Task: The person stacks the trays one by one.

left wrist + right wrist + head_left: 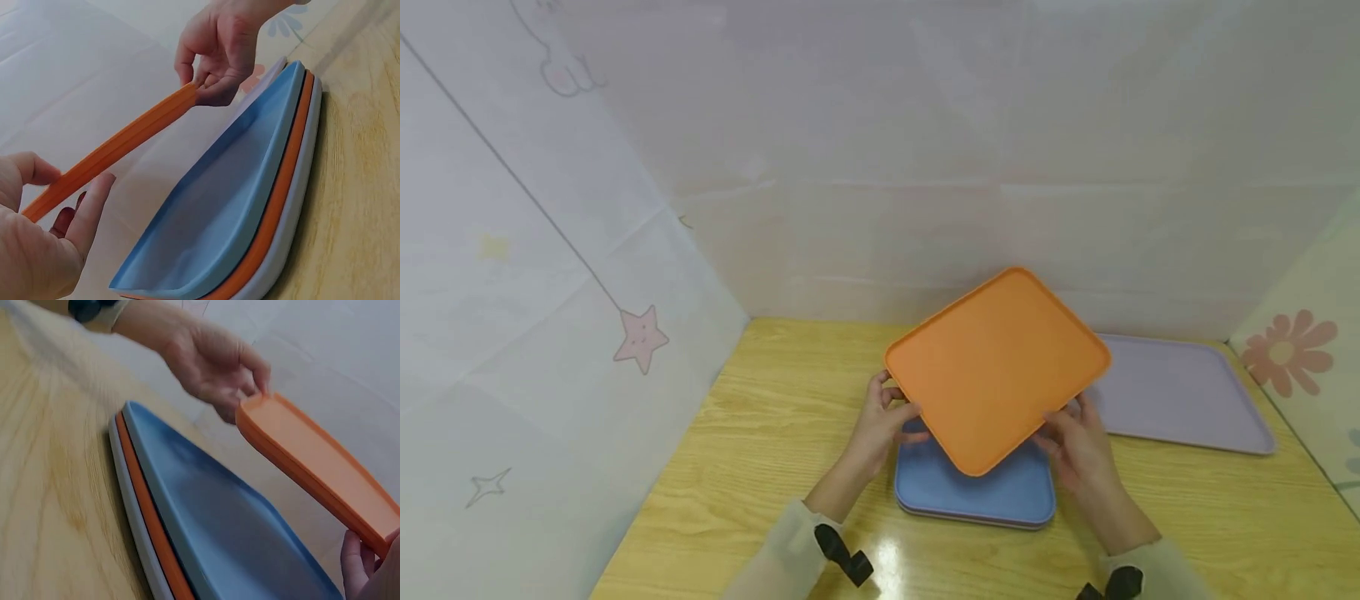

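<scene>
An orange tray (1000, 367) is held up, turned corner-down, over a stack of trays. My left hand (880, 421) grips its left edge, thumb on the upper side and fingers beneath. On the lower right edge, my right hand (1081, 437) pinches the rim the same way. Below lies a blue tray (973, 492), the top of the stack, partly hidden by the raised tray. In the left wrist view another orange tray (275, 231) and a pale tray (306, 175) show under the blue one. A gap separates the raised tray from the stack.
A lilac tray (1180, 396) lies on the wooden table (760, 433) to the right, near the back. Cloth-like printed walls (865, 167) close off the back and both sides of the table.
</scene>
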Demonstrator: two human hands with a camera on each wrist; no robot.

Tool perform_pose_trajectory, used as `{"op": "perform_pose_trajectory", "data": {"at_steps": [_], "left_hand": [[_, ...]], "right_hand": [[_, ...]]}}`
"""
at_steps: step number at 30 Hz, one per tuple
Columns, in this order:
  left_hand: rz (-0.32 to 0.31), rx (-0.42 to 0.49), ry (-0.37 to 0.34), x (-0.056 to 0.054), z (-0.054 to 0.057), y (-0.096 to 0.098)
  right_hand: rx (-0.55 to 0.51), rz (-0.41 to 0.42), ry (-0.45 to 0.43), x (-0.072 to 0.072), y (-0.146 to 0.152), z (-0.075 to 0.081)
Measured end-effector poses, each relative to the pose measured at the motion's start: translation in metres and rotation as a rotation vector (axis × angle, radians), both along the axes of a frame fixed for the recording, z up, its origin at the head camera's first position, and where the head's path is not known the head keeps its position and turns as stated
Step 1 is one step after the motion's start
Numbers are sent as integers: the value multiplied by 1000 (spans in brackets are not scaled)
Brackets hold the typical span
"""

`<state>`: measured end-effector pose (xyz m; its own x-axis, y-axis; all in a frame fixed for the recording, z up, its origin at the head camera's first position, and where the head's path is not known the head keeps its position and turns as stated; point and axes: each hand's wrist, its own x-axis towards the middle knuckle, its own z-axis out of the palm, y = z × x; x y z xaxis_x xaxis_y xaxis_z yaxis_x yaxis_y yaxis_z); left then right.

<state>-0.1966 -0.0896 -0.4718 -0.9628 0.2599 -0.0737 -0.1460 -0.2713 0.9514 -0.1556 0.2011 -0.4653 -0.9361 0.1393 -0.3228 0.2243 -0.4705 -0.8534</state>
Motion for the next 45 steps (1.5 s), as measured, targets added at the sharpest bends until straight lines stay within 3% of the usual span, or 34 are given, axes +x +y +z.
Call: {"op": "perform_pose_trajectory", "data": {"at_steps": [8, 14, 22, 31, 45], "left_hand": [[-63, -119, 32, -11, 14, -20], [-165, -177, 40, -21, 18, -31], [-219, -253, 16, -28, 22, -34], [-229, -320, 24, -27, 23, -31], [-220, -353, 11, -29, 9, -29]], "right_hand": [[129, 174, 95, -3, 16, -4], [134, 270, 149, -5, 28, -3], [183, 403, 197, -9, 40, 1], [303, 540, 209, -14, 51, 6], [342, 584, 194, -23, 60, 2]]}}
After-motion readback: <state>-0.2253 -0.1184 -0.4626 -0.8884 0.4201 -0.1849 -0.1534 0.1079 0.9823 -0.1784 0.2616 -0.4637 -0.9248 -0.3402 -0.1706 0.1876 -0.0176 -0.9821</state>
